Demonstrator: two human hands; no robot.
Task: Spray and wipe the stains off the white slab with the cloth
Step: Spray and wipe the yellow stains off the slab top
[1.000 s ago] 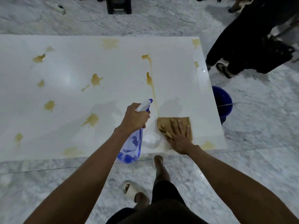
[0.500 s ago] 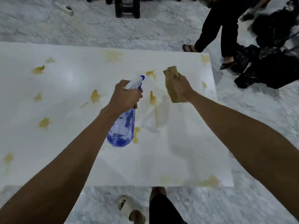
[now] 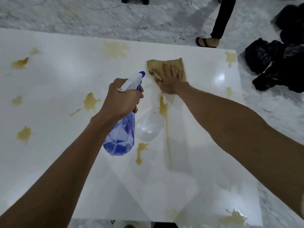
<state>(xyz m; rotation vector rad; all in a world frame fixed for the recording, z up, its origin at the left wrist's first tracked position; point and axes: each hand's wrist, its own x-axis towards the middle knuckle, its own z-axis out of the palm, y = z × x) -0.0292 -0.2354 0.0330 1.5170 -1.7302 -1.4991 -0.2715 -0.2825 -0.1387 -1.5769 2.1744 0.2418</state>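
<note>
A white slab (image 3: 57,83) fills most of the view, dotted with several yellow-brown stains, such as a splat (image 3: 90,102) left of centre and a long streak (image 3: 166,129) running toward me. My left hand (image 3: 122,100) grips a blue translucent spray bottle (image 3: 120,137) above the slab, nozzle pointing away from me. My right hand (image 3: 171,79) lies flat, fingers spread, pressing a tan cloth (image 3: 158,66) onto the slab near its far side, just above the streak's top end.
Grey marble floor surrounds the slab. A person's leg and sandalled foot (image 3: 207,41) stand beyond the far right corner. Black bags (image 3: 271,63) lie on the floor to the right. A stain (image 3: 235,216) marks the near right corner.
My right hand lifted the cloth off the near part of the slab, carried it up and away, and now presses it flat at the far end of the streak. The bottle moved forward too.
</note>
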